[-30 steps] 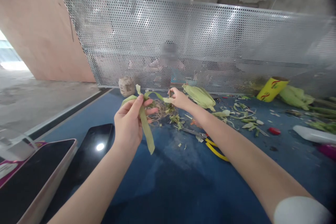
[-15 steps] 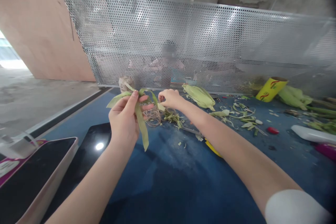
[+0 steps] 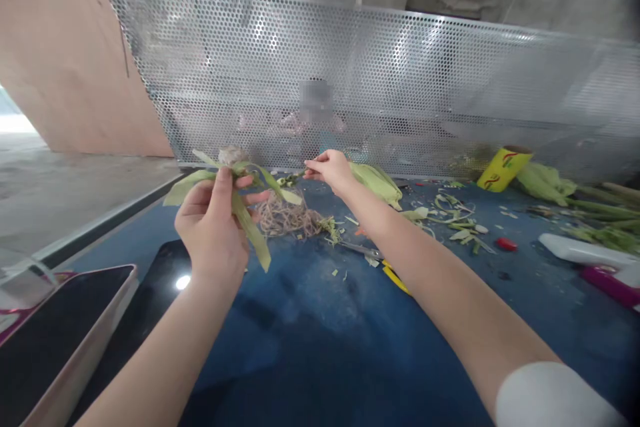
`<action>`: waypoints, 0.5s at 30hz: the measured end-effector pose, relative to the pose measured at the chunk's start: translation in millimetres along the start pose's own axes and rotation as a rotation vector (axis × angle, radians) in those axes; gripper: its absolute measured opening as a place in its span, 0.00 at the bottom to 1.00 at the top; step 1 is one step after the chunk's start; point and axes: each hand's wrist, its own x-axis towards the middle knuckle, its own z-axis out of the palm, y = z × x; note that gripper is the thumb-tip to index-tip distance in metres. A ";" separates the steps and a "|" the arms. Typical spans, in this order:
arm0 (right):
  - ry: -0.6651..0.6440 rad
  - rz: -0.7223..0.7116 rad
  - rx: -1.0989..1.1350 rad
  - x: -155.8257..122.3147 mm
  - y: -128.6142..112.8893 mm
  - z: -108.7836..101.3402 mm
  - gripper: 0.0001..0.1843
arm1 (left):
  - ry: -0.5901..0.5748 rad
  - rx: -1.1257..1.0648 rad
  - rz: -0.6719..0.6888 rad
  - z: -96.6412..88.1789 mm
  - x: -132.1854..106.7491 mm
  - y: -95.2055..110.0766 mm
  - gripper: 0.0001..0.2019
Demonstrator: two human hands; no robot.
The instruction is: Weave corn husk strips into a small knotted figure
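Note:
My left hand (image 3: 213, 227) is closed round several green corn husk strips (image 3: 249, 227), held above the blue table (image 3: 325, 340). One strip hangs down from the hand and others fan out to either side. My right hand (image 3: 330, 170) is raised just to the right of it, fingers pinched on a thin string that I can barely make out. A tangle of brown twine (image 3: 286, 217) lies on the table below both hands. A husked corn cob (image 3: 377, 183) lies just past my right wrist.
Yellow-handled scissors (image 3: 393, 275) lie under my right forearm. Husk scraps (image 3: 457, 227), a yellow cup (image 3: 503, 168) and corn stalks (image 3: 575, 197) lie to the right. A dark phone (image 3: 163, 293) and a tablet (image 3: 50, 333) lie on the left. A perforated metal screen (image 3: 400, 80) closes off the back, a person behind it.
My left hand has moved left and up with the husk strips. My right hand has lifted off the table and drawn left toward the husks, its fingers pinched.

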 end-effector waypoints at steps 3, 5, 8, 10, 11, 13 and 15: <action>0.009 -0.003 0.062 2.0 -5.2 5.0 0.18 | 0.023 -0.008 0.126 0.3 3.7 -2.9 0.10; 0.008 -0.011 0.089 2.0 -9.6 4.3 0.16 | 0.048 -0.013 0.204 0.4 4.1 -3.0 0.10; -0.031 0.022 0.069 1.3 -14.8 -2.8 0.13 | 0.046 -0.015 0.271 0.7 3.1 -1.6 0.08; -0.074 0.074 0.030 2.8 -17.0 -7.4 0.09 | 0.031 -0.012 0.286 1.1 2.5 -0.7 0.08; -0.093 0.103 0.013 4.4 -17.6 -8.6 0.05 | 0.028 -0.011 0.291 1.3 2.4 -0.5 0.08; -0.120 0.157 0.000 8.8 -17.2 -8.0 0.09 | 0.033 -0.016 0.302 1.5 2.7 -0.3 0.09; -0.144 0.191 0.028 12.7 -13.9 -4.3 0.15 | 0.038 -0.024 0.297 1.3 3.9 -0.6 0.09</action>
